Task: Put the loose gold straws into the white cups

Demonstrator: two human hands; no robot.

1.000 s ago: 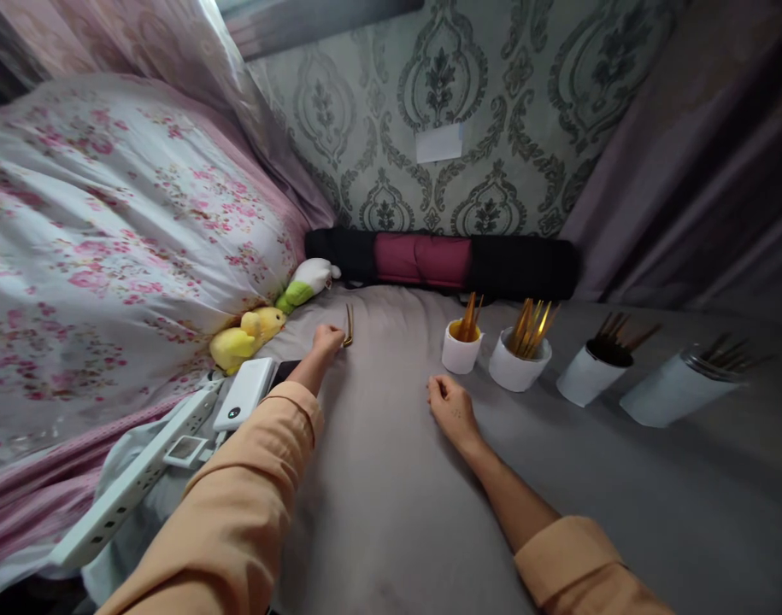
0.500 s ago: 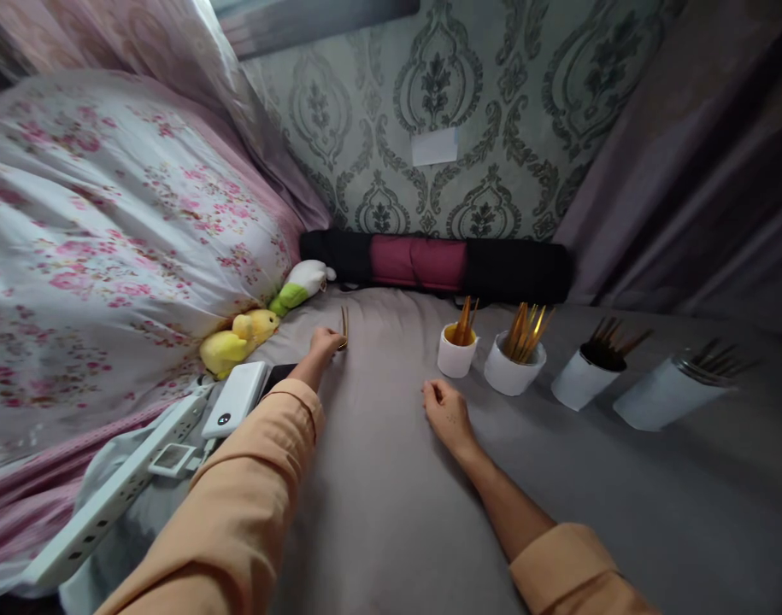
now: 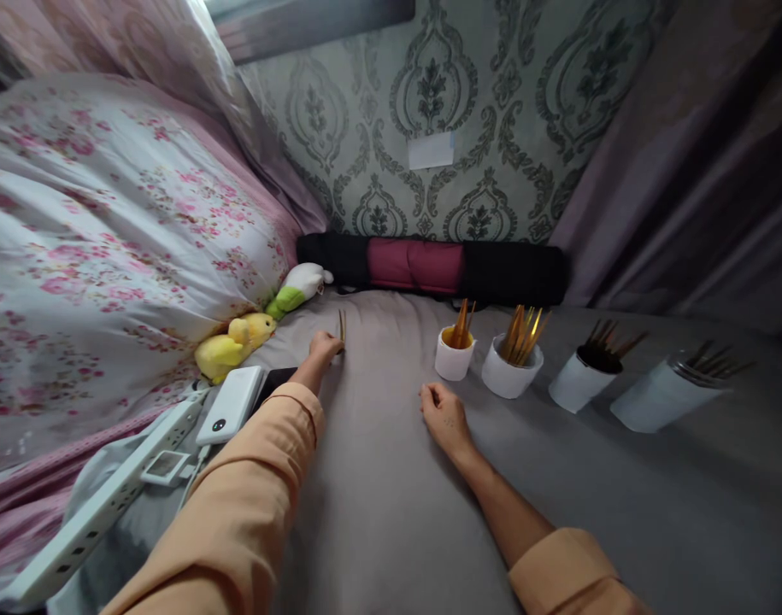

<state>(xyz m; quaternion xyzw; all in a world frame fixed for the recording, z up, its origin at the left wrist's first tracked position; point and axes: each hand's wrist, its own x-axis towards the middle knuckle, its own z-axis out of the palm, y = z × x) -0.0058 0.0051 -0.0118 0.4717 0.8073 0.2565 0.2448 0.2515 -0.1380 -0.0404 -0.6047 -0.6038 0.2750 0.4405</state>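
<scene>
My left hand [image 3: 325, 344] reaches out over the grey sheet, its fingers closed on thin gold-coloured sticks [image 3: 343, 324] that point upward. Their lower ends are hidden by the fingers, and their exact kind is too small to tell. My right hand [image 3: 445, 418] rests on the sheet with its fingers curled in, and nothing shows in it. Just beyond it stands a small white cup [image 3: 453, 364] with gold sticks inside. To its right is a wider white cup [image 3: 511, 379] with more gold sticks, then two white containers, a middle one [image 3: 576, 384] and a larger one [image 3: 660, 400], holding darker sticks.
A black and maroon roll [image 3: 416, 263] lies along the wall. At the left are a yellow plush toy [image 3: 227, 350], a green and white plush toy [image 3: 297, 286], a white power bank [image 3: 232, 406] and a power strip [image 3: 108, 504]. Floral fabric [image 3: 121, 222] bulges behind them.
The view has shifted slightly. My left hand still holds the gold sticks upright in nearly the same place, and my right hand stays curled on the sheet.
</scene>
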